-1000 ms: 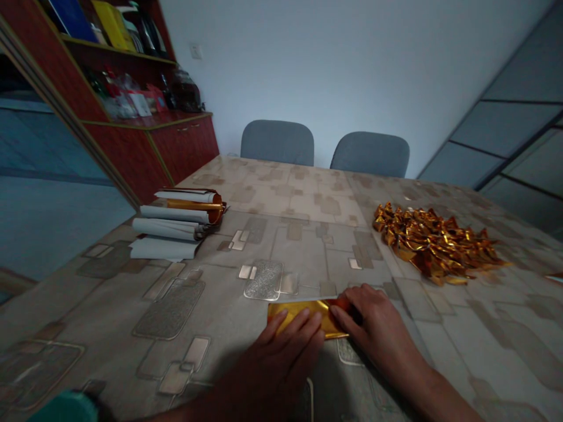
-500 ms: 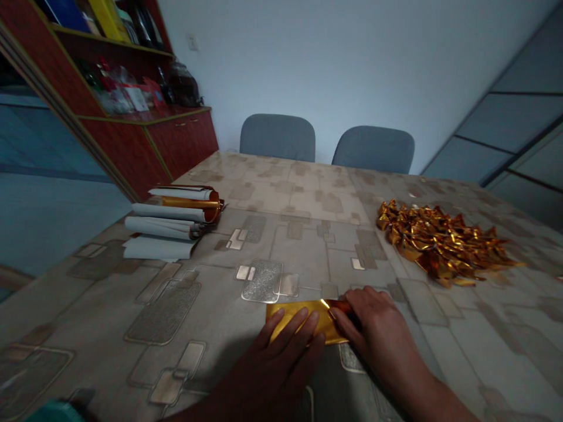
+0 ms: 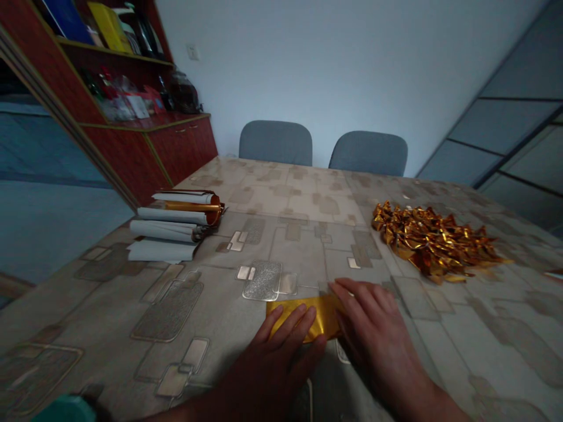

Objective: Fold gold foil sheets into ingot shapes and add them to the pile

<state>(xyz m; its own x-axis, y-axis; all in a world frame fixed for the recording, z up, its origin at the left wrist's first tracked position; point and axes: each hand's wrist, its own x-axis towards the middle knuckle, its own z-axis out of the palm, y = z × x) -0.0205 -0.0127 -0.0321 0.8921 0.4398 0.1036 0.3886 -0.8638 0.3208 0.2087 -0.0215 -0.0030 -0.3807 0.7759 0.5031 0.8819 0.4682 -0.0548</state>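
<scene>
A folded strip of gold foil lies flat on the table near its front edge. My left hand rests on its left half, fingers spread and pressing down. My right hand has spread fingers over the foil's right end, hiding that end. Neither hand grips the strip. Far to the right lies a heap of crumpled or folded gold foil pieces. Further left stands a stack of paper-backed foil rolls, one showing an orange-gold core.
The patterned table cover spreads under everything. Behind it stand two grey chairs and a red-brown cabinet with bottles and packages. A teal object shows at the bottom left.
My right hand has shifted from pinching the foil's right end to lying spread over it, and its orange-red edge no longer shows. My left hand stays on the foil.
</scene>
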